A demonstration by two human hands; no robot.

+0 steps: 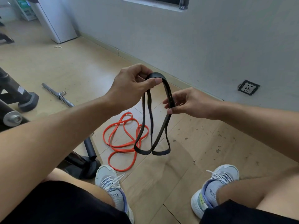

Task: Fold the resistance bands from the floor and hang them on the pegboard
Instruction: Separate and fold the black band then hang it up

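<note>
A black resistance band (151, 123) hangs folded in the air above the floor, its two lower loops dangling side by side. My left hand (131, 83) pinches the top bend of the band between thumb and fingers. Lower and to the right, my right hand (186, 102) pinches the band's right strands between thumb and fingertips. An orange resistance band (123, 139) lies in loose tangled loops on the wooden floor below. The pegboard is barely in view at the top edge.
A chrome bar (59, 96) lies on the floor to the left, next to black machine feet (27, 101). A black post base (89, 151) stands by my left shoe (110, 180). The grey wall with a socket (248, 87) runs along the right. A white cabinet (55, 20) stands far left.
</note>
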